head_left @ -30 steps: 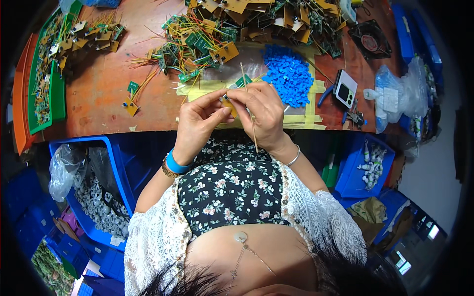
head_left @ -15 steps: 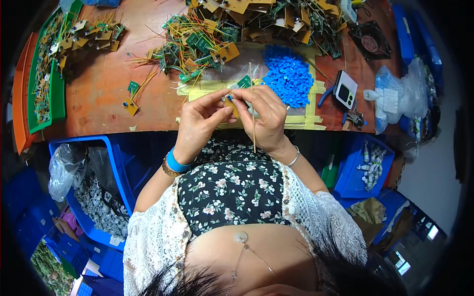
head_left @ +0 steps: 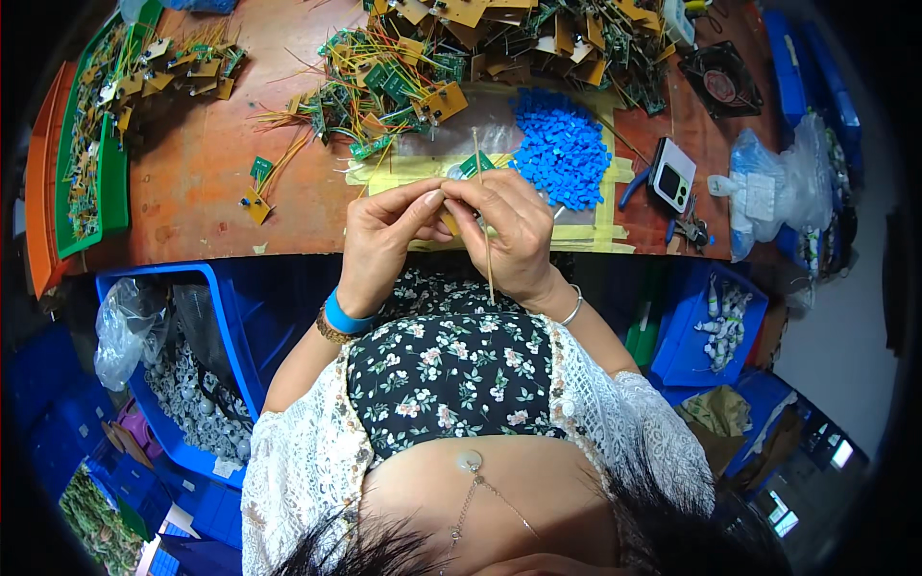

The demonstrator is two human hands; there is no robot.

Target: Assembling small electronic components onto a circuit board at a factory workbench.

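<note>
Both hands meet above the table's near edge, fingertips pinched together around a small tan circuit board [head_left: 448, 224]. My left hand [head_left: 379, 235] is closed on the board's left side, and my right hand [head_left: 514, 226] on its right. A thin wooden stick [head_left: 476, 152] also sits in the right hand, pointing up and down past the fingers. Just beyond the fingertips shows a small green circuit board [head_left: 474, 165]; whether wires join it to the tan one is hidden. Fingers cover most of the tan board. A pile of small blue pieces [head_left: 562, 149] lies beyond my right hand.
Wired boards [head_left: 384, 82] are heaped at the back. One wired board pair [head_left: 254, 204] lies at left, near a green tray [head_left: 110, 182]. Right of the blue pile are a phone [head_left: 670, 175], pliers [head_left: 631, 189] and a fan [head_left: 720, 79]. Blue bins [head_left: 216, 288] stand below the table edge.
My fingertips have closed together over the tan board, covering its small blue part. The stick's far end has tipped slightly left and its near end lower.
</note>
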